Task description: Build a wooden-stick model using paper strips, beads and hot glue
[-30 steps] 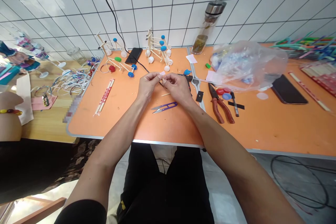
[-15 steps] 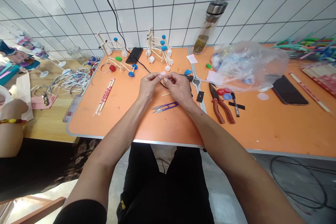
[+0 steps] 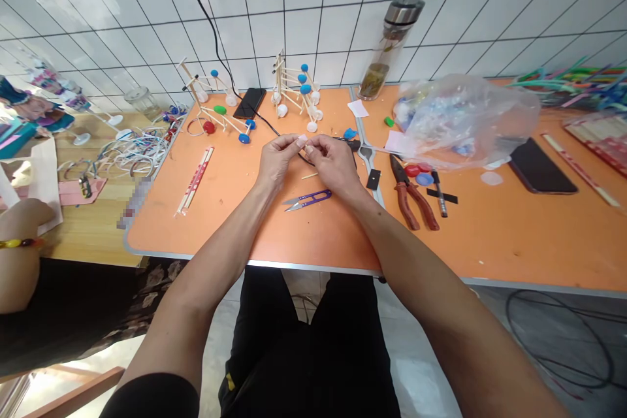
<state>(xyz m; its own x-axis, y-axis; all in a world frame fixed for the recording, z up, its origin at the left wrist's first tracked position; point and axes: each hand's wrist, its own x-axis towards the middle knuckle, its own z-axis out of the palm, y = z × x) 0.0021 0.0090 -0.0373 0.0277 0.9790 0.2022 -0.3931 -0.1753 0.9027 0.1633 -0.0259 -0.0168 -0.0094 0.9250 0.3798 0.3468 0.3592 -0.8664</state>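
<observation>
My left hand point(image 3: 275, 160) and my right hand point(image 3: 331, 161) meet above the middle of the orange table point(image 3: 230, 209), fingertips pinched together on a small pale piece point(image 3: 302, 140); what it is stays too small to name. Purple thread snips point(image 3: 308, 198) lie on the table just below my hands. A short wooden stick point(image 3: 309, 176) lies between the hands and the snips.
Two stick-and-cap models point(image 3: 296, 93) point(image 3: 215, 108) stand at the back beside a black phone point(image 3: 249, 103). Red pliers point(image 3: 410, 191), a clear plastic bag point(image 3: 465, 119), a bottle point(image 3: 389, 46) and another phone point(image 3: 537, 166) are at the right. Wrapped chopsticks point(image 3: 194, 180) lie left. Another person's hand point(image 3: 19, 235) rests at far left.
My hands stay pinched together in the same spot with only small finger shifts. The other person's hand at far left has moved a little lower.
</observation>
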